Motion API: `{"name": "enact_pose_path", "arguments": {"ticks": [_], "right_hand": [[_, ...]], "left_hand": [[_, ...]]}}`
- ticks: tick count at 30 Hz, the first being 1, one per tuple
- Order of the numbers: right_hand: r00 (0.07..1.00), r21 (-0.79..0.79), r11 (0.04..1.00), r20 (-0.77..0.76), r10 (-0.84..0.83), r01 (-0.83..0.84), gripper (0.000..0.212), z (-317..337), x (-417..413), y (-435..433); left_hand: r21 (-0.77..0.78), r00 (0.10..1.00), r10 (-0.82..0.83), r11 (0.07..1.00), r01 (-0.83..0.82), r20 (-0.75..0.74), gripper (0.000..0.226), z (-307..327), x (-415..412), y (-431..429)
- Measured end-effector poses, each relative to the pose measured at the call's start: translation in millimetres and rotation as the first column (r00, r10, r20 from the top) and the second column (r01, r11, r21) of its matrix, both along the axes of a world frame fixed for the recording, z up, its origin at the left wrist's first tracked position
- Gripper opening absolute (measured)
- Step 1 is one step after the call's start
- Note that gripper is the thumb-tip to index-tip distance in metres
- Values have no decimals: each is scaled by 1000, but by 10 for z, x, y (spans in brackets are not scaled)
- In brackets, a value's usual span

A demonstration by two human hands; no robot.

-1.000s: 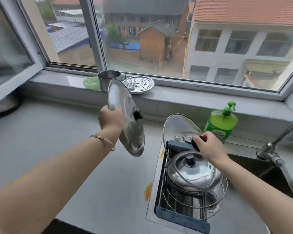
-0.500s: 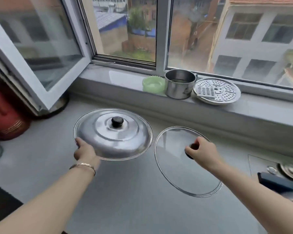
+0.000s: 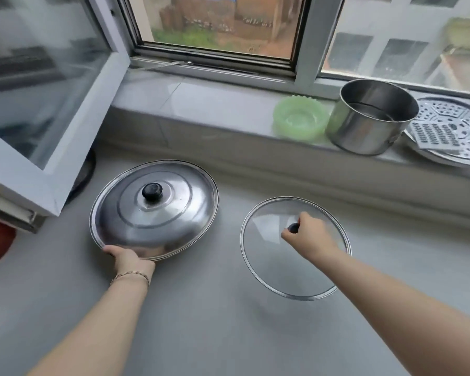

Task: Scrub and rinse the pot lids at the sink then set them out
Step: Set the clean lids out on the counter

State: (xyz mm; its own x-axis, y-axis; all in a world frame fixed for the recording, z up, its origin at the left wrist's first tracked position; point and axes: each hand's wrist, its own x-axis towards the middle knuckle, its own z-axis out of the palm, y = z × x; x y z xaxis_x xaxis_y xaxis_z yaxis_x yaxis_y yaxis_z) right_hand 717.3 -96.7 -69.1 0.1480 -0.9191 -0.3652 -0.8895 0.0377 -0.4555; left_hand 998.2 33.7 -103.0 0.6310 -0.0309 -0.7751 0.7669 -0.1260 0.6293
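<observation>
A steel lid [image 3: 174, 221] sits knob-up low over the grey counter [image 3: 215, 321], with the left hand [image 3: 132, 257] gripping its rim at seven o'clock. At its three o'clock, apart from it, is a glass lid [image 3: 272, 256]; the right hand [image 3: 308, 236] is curled round its black knob [image 3: 293, 227]. Whether either lid rests fully on the counter is unclear. Towards one o'clock, the windowsill [image 3: 215, 104] holds a green bowl [image 3: 299, 120], a steel pot [image 3: 369, 118] and a perforated steamer plate [image 3: 451, 131]

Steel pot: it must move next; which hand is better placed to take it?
Right, probably: the right hand, holding the glass lid, lies nearer the steel pot; the left hand grips the metal lid.
</observation>
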Motion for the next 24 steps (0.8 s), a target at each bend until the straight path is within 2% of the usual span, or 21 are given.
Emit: {"name": "enact_pose_path", "arguments": {"ticks": [1, 2, 3, 4, 6, 7, 10, 11, 13, 14, 17, 20, 23, 24], "right_hand": [[1000, -2, 1000, -7, -1, 1, 28, -55, 106, -66], [1000, -7, 1000, -12, 0, 0, 26, -101, 209, -133], [1000, -8, 1000, -16, 3, -3, 23, -144, 308, -197], [1000, -6, 1000, -20, 5, -5, 19, -184, 400, -250], [1000, 12, 1000, -18, 8, -8, 16, -263, 562, -329], [1000, 22, 1000, -12, 10, -10, 15, -303, 632, -357], [1000, 35, 999, 0, 17, -17, 14, -413, 821, -420], [1000, 38, 999, 3, 14, -15, 15, -439, 873, -431], [1000, 39, 999, 16, -3, 2, 18, -484, 960, -433], [1000, 38, 999, 28, -15, 14, 23, -499, 997, -422], [995, 58, 997, 93, -47, 42, 38, -508, 1080, -362], [988, 100, 994, 143, -61, 47, 43, -430, 1070, -313], [995, 84, 995, 88, 46, -54, 38, -259, 955, -257], [994, 75, 993, 63, 88, -92, 35, -190, 899, -230]], "left_hand": [[51, 997, -46, 998, 43, 67, 71, -85, 95, -38], [79, 998, 28, 996, -33, 64, 64, -156, 187, -63], [127, 997, 10, 992, -20, 79, 56, -178, 260, -126], [281, 990, -86, 958, 51, 115, 57, -220, 303, -159], [380, 980, -181, 914, 140, 76, 58, -366, 467, -175], [354, 974, -200, 923, 151, 105, 55, -426, 539, -135], [310, 969, -151, 947, 85, 196, 65, -518, 661, -178], [318, 971, -83, 948, 7, 224, 59, -531, 660, -190], [532, 952, -148, 846, -17, 266, 58, -545, 669, -205], [593, 947, -182, 805, -12, 266, 60, -548, 690, -227], [647, 922, -297, 760, 70, 249, 57, -554, 696, -283], [694, 883, -445, 684, 227, 150, 69, -511, 673, -315], [551, 827, -556, 718, 426, 85, 67, -402, 643, -375], [519, 796, -601, 702, 487, 66, 66, -349, 607, -380]]}}
